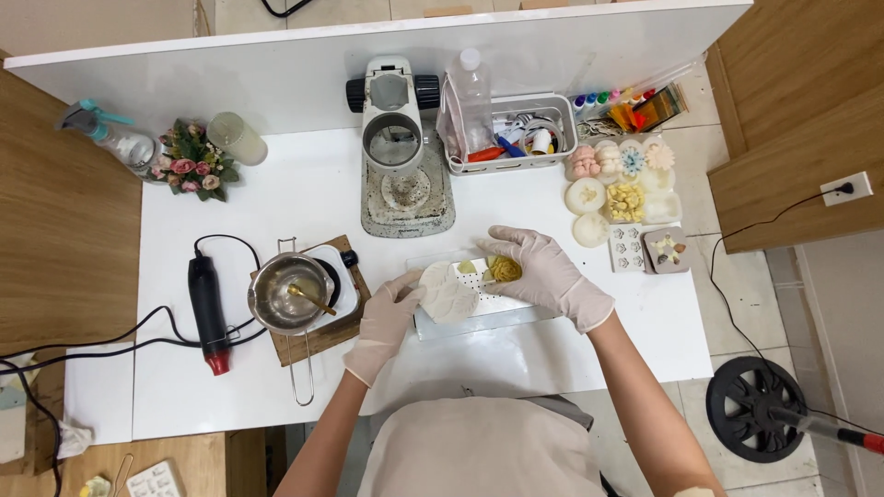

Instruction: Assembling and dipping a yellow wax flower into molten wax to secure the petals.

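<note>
Both my hands wear pale gloves over a metal tray (516, 316) at the front middle of the white table. My left hand (391, 313) grips the left edge of a white leaf-shaped mould (451, 293) lying on the tray. My right hand (543, 269) rests its fingers on a small yellow flower-shaped piece (504, 268) just right of the mould. A little green piece (468, 267) sits between them.
A steel pot (285, 296) with a spoon stands on a small hotplate at left, beside a black and red heat gun (208, 311). A white press (398, 147) and a supply basket (516, 138) stand behind. Moulds and cast shapes (626, 193) lie at right.
</note>
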